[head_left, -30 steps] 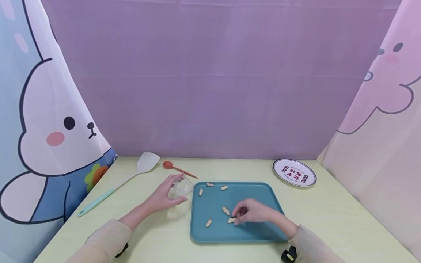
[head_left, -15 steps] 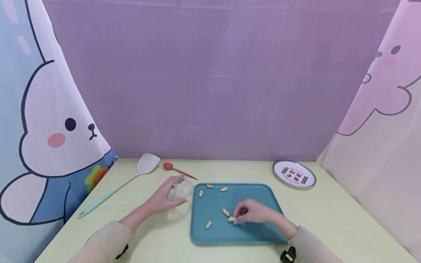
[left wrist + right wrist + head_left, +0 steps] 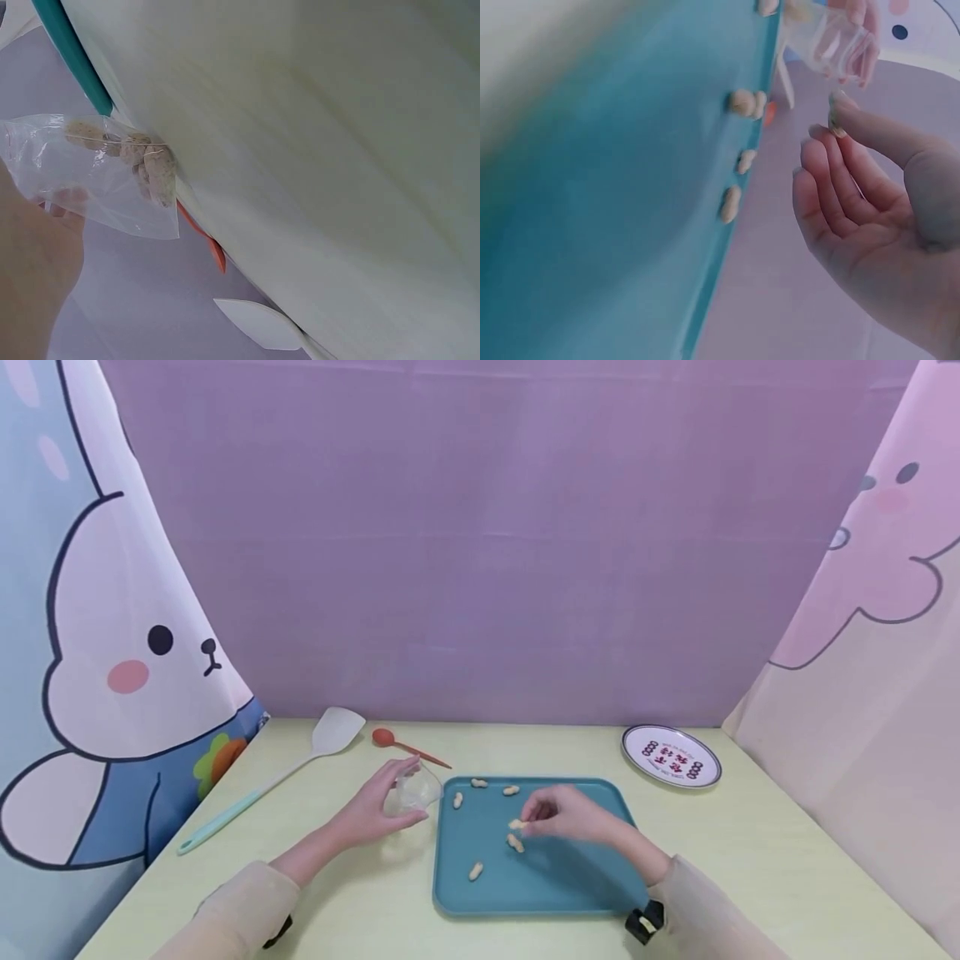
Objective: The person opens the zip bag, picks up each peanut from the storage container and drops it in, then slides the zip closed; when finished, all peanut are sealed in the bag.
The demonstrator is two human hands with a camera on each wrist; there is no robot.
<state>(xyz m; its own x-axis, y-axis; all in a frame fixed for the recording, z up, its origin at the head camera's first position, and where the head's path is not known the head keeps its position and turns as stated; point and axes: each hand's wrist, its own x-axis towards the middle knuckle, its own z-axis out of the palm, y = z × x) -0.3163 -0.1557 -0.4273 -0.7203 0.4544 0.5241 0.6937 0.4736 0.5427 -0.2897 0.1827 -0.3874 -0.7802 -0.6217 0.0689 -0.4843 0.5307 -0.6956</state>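
My left hand (image 3: 371,808) holds a clear plastic bag (image 3: 418,788) beside the tray's left edge, its fingers and thumb spread around the bag's mouth. Several peanuts (image 3: 157,172) in their shells lie inside that bag in the left wrist view. Over the blue-green tray (image 3: 585,889), my right hand (image 3: 572,814) pinches one peanut (image 3: 517,824) between thumb and fingertips, raised above the tray. Just below it a loose peanut (image 3: 514,843) lies on the tray. Others are scattered about, among them a peanut (image 3: 476,871) near the front left and a peanut (image 3: 511,790) towards the back.
A white spatula (image 3: 337,732) with a pale green handle lies at the table's left. An orange-red spoon (image 3: 384,737) is behind my left hand. At the back right sits a white oval plate (image 3: 671,756) with red lettering. A purple curtain (image 3: 480,568) hangs behind the table.
My right hand has lifted the peanut off the tray and moved it away from me and slightly left. The left hand and the bag stay where they were.
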